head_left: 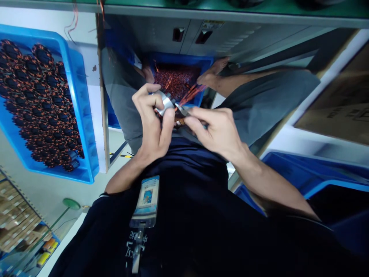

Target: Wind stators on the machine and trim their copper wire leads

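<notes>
My left hand [155,119] is closed around a motor stator [166,103] with a silvery metal ring, held in front of my lap. From the stator's side several long copper wires [191,93] fan out up and to the right. In my right hand [215,129] is a small pointed metal tool [182,110], pinched between thumb and fingers; its tip is against or very near the wires at the stator's edge. Most of the tool is hidden by my fingers, so I cannot tell its exact kind.
A blue bin [210,63] of copper wire scraps [178,79] stands on the floor between my feet. On the left, a blue tray [67,73] holds many wound stators [31,96]. More blue bins [288,169] and a cardboard box [340,96] are on the right.
</notes>
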### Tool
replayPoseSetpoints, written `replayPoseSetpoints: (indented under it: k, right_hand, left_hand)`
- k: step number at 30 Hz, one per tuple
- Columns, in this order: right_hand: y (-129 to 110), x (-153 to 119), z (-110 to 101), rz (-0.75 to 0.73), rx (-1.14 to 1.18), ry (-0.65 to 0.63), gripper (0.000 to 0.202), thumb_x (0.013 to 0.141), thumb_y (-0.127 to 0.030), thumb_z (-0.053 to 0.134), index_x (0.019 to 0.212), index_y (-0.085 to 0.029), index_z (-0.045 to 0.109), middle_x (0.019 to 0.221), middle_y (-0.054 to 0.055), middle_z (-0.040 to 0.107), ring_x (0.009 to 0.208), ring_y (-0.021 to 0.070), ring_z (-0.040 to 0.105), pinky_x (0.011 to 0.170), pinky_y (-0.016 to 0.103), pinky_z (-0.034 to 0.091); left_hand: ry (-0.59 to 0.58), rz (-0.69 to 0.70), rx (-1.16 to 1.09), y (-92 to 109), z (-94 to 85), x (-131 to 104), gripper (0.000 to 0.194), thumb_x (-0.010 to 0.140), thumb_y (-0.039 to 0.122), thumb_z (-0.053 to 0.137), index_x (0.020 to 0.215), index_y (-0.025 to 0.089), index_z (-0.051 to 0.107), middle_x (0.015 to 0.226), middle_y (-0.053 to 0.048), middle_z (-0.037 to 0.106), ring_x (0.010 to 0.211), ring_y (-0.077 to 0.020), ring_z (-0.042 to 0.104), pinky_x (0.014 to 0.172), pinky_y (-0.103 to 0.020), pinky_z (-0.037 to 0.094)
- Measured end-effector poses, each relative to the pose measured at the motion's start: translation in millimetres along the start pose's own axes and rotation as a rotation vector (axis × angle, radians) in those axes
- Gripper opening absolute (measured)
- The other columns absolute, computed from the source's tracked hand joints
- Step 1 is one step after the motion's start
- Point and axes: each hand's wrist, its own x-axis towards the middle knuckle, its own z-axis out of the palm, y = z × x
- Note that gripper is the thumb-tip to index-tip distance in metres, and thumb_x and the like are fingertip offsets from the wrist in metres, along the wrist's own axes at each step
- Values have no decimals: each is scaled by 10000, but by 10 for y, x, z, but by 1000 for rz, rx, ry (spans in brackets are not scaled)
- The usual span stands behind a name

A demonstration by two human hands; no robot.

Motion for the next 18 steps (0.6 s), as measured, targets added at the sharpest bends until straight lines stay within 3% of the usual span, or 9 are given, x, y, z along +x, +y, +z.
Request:
replayPoseSetpoints:
  k: [5, 8, 10, 12, 15, 18]
  right_hand:
    - [729, 489, 241, 104, 31, -91, 721, 1177, -857, 554, 872, -241, 773, 676, -7, 659, 689, 193, 616, 780, 366, 521]
    - [973, 663, 337, 144, 81, -118, 767, 1123, -948, 558, 918, -249, 797, 654, -11, 643, 655, 195, 603, 764, 384, 536]
    - [987, 693, 376, 190, 164, -109, 767, 1076, -988, 605, 926, -257, 781, 661, -13, 644, 611, 186, 585, 698, 378, 533]
    - [881, 658, 400, 229, 291, -89, 746, 1032, -1000, 674, 989, -262, 776, 686, -19, 643, 581, 175, 569, 626, 359, 517]
    - [575, 526, 408, 245, 506, -99, 719, 1020, -971, 735, 1168, -269, 784, 713, -43, 607, 582, 161, 557, 575, 322, 505]
    - [269, 366, 349, 220, 632, -132, 649, 1041, -892, 790, 1174, -256, 793, 737, -47, 584, 601, 143, 530, 566, 297, 482]
  left_hand:
    - [9, -55, 71, -934, 302, 74, 426, 1265, 719, 469, 1199, 300, 501, 1235, -103, 547, 1272, -333, 606, 1219, -627, 562]
    - [-3, -67, 138, -1211, 323, 97, 468, 1246, 774, 431, 1210, 312, 494, 1226, -102, 568, 1236, -341, 604, 1219, -644, 566]
    - [-21, -38, 164, -1180, 261, 81, 428, 1256, 733, 435, 1224, 311, 496, 1242, -107, 567, 1276, -349, 607, 1233, -656, 563]
    - [-51, 18, 181, -1027, 162, 43, 360, 1274, 651, 448, 1262, 297, 512, 1322, -128, 551, 1375, -361, 605, 1250, -666, 567]
    - [-113, 201, 206, -749, -13, -9, 238, 1264, 468, 546, 1406, 277, 552, 1493, -171, 517, 1426, -361, 620, 1197, -631, 625]
    - [-206, 408, 217, -562, -174, 2, 314, 1199, 306, 660, 1503, 303, 585, 1554, -160, 536, 1381, -332, 660, 1116, -561, 690]
